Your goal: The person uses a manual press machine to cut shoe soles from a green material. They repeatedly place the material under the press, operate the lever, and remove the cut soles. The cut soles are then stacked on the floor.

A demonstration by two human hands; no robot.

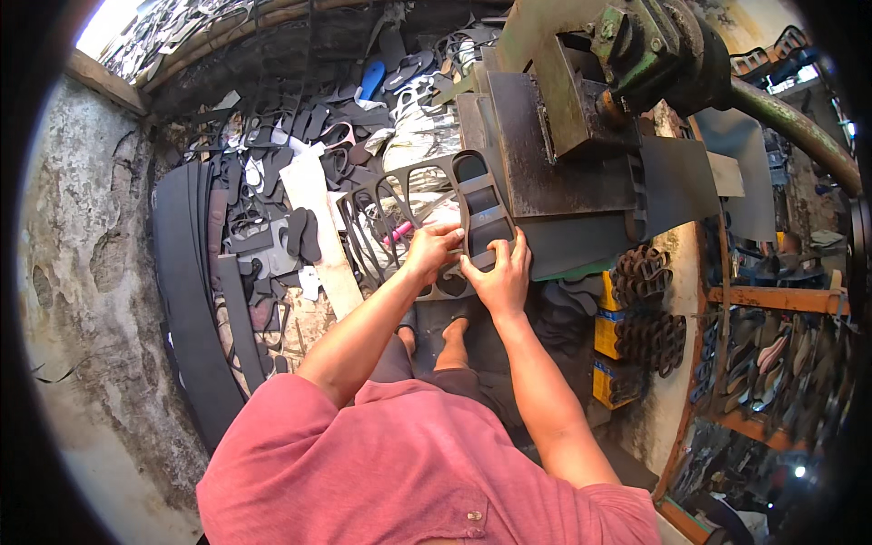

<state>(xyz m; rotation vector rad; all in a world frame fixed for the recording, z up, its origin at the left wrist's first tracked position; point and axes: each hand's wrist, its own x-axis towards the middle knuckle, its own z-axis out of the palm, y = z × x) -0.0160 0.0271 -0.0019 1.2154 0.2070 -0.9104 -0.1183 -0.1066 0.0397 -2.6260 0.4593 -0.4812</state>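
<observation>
The person's two hands meet at the near end of a cross-barred sole-shaped frame (491, 216), dark and upright-looking from this view, its long axis running away from the torso, the far end leaning slightly left; the right hand (500, 272) is wrapped round that near end — thumb on the left side, fingers over the right edge — and pinches it; the left hand (434, 252) sits just beside the frame's left edge, fingers curled inward, though whether they grip the frame or the dark perforated sheet (422, 164) next to it cannot be told; that sheet, cut through with sole-shaped holes, spreads to the frame's left; immediately right of the frame stands the steel block (568, 150) of a green press (640, 45), with a flat dark sheet (586, 243) below the block — so the frame lies between the perforated sheet and the press, and of the two hands the right is nearer the machine
</observation>
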